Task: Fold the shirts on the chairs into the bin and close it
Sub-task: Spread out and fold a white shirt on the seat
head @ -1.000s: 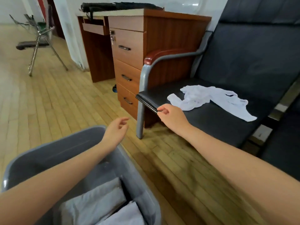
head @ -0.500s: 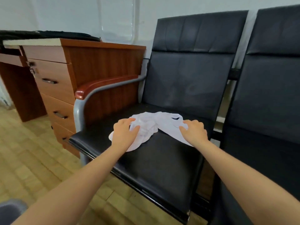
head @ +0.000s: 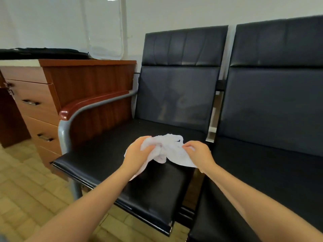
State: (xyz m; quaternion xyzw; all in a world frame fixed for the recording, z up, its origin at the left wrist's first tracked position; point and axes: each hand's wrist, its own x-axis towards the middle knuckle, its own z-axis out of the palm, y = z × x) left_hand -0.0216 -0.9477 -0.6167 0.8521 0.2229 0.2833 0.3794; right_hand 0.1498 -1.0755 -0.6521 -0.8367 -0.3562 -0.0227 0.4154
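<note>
Holding the white shirt (head: 172, 151) tight in my left hand (head: 135, 153) and right hand (head: 199, 152), I lift it off the chair (head: 108, 154) so I can fold it.

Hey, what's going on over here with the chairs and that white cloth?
A person is gathering a crumpled white shirt off the seat of the left black chair. The left hand grips one bunched end and the right hand pinches the other side. The shirt is not yet folded, and the bin is out of view.
</note>
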